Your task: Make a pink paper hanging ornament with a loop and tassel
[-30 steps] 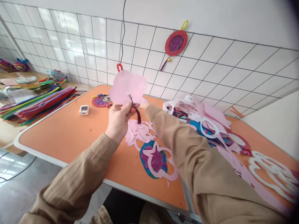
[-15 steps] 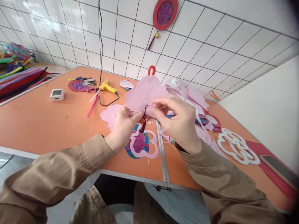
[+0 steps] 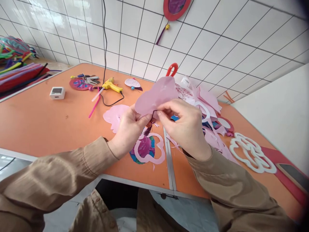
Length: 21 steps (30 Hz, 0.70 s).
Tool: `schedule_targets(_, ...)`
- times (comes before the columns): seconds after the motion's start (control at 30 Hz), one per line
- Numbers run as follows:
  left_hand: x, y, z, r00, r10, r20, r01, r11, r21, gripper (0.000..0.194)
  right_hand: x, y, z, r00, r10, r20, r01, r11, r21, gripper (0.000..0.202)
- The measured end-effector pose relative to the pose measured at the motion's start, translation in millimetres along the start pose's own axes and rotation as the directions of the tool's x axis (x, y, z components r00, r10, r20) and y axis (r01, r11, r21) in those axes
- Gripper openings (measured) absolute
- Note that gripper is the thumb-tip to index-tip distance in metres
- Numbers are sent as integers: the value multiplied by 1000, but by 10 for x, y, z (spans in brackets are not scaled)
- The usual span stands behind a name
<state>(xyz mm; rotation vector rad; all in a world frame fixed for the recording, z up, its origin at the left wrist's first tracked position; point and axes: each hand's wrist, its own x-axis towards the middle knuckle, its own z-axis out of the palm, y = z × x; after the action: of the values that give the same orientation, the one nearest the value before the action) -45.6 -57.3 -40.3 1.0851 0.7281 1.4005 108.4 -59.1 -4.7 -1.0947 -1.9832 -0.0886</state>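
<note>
My left hand (image 3: 127,130) grips the lower edge of a pink cloud-shaped piece (image 3: 156,95), thumb in front. A red loop (image 3: 172,69) sticks up behind its top edge. My right hand (image 3: 184,125) pinches the dark cord of a purple tassel (image 3: 148,130) against the piece's lower part. The tassel hangs below my left thumb. Under the hands on the table lie a pink cloud-shaped frame (image 3: 162,150) and a purple and blue patterned piece (image 3: 145,147). Beside my left hand rests another pink cut piece (image 3: 116,115).
A yellow glue gun (image 3: 112,86) with a cord lies at the back left, near keys (image 3: 90,80) and a small white box (image 3: 57,93). Pink scraps (image 3: 209,100) pile up at the right. White cloud frames (image 3: 252,153) and a phone (image 3: 293,175) lie farther right.
The pink piece has tilted and turned to the right, its red loop moving right with it. My right fingers have closed on the tassel cord, which now runs up to them.
</note>
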Motion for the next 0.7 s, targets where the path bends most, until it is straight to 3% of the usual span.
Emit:
schedule_targets(0.23, -24, 7, -1, 999, -40, 16, 40, 998, -38, 16, -49, -28, 20, 981, -172, -88, 171, 985, -21, 24)
schedule_targets(0.4, -24, 16, -6, 999, -39, 22, 40, 998, -54, 26, -76, 22, 46, 972, -231, -39, 224, 964, -144, 35)
schedule_targets(0.6, -13, 22, -11, 998, -61, 35, 62, 997, -39, 31, -36, 144, 106, 888, -449, -99, 423, 883, -206, 67)
schedule_targets(0.7, -17, 42, -6, 997, -64, 52, 66, 997, -33, 32, -21, 145, 121, 862, -494, -111, 457, 854, -248, 68)
